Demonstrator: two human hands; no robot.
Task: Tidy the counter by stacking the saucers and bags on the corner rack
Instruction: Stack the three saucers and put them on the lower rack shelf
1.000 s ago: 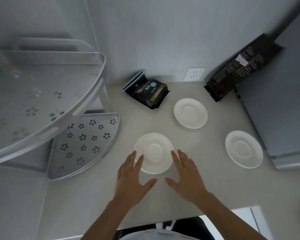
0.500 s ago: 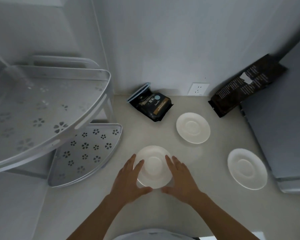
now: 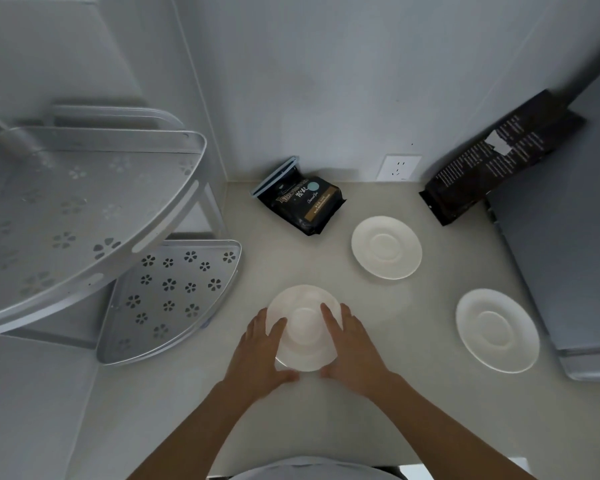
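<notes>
Three white saucers lie on the pale counter. The nearest saucer point(image 3: 303, 327) sits between my hands: my left hand point(image 3: 260, 355) grips its left rim and my right hand point(image 3: 352, 351) grips its right rim, fingers over the top. A second saucer point(image 3: 386, 247) lies further back. The third saucer point(image 3: 497, 330) lies at the right. A small black bag point(image 3: 303, 206) lies near the back wall. A long black bag point(image 3: 492, 164) leans against the wall at the right. The grey corner rack's lower shelf point(image 3: 174, 299) and its upper shelf point(image 3: 70, 209) stand at the left.
A grey appliance point(image 3: 568, 258) borders the counter on the right, close to the third saucer. A wall socket point(image 3: 398, 167) sits low on the back wall. The rack's upper shelf overhangs much of the lower one.
Both hands have moved forward from the near side of the nearest saucer and closed onto its left and right rims. The camera has tilted, shifting the scene downward in view.
</notes>
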